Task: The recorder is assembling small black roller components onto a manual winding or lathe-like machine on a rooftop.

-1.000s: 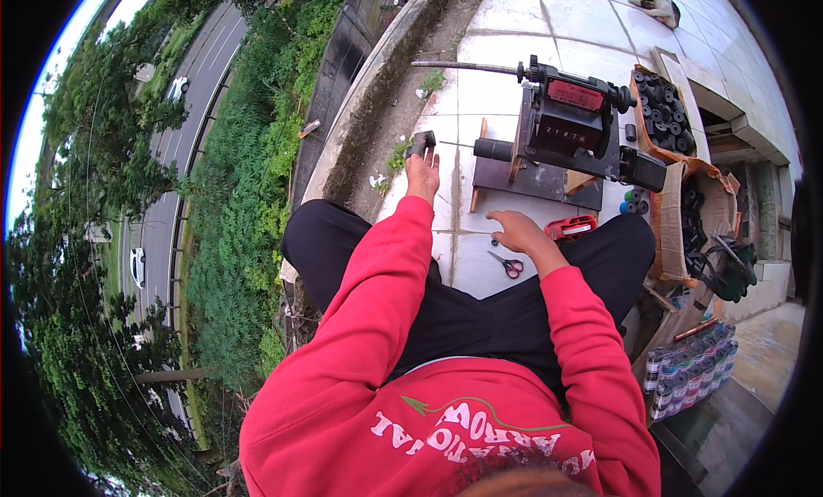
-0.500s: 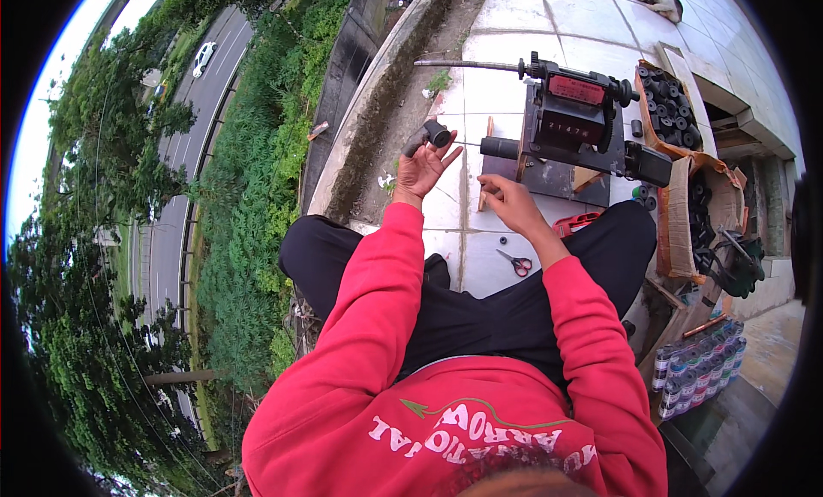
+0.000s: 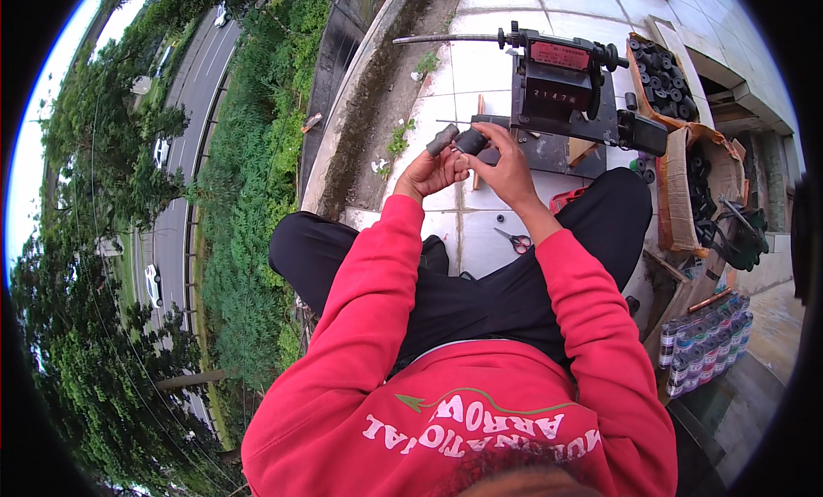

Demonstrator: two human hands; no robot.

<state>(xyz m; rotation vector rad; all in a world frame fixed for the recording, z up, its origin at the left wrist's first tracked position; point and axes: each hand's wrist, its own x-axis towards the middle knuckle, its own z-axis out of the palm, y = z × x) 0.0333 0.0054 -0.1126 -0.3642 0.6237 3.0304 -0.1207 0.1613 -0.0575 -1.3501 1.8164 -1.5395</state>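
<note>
In front of the machine, both my hands meet at a small black roll (image 3: 471, 142). My left hand (image 3: 431, 175) cups it from below, palm up with fingers curled. A dark grey, worn-looking piece (image 3: 442, 140) sits at my left thumb; whether it covers the thumb or is held cannot be made out. My right hand (image 3: 509, 173) grips the roll's right side between thumb and fingers. Just beyond stands a black winding machine (image 3: 557, 90) with a red label and a counter. My right fingers partly hide the dark cylinder on its spindle.
Scissors (image 3: 518, 242) and a small black ring (image 3: 500, 218) lie on the tiles before me. To the right are cardboard boxes of black rolls (image 3: 662, 86) and a pack of wrapped spools (image 3: 705, 347). A long metal rod (image 3: 446, 38) sticks out left from the machine. A low concrete ledge (image 3: 343, 128) runs along the left.
My right hand has moved up and left from beside the machine and taken hold of the roll. My left hand has shifted right and curled its spread fingers. The view has shifted slightly.
</note>
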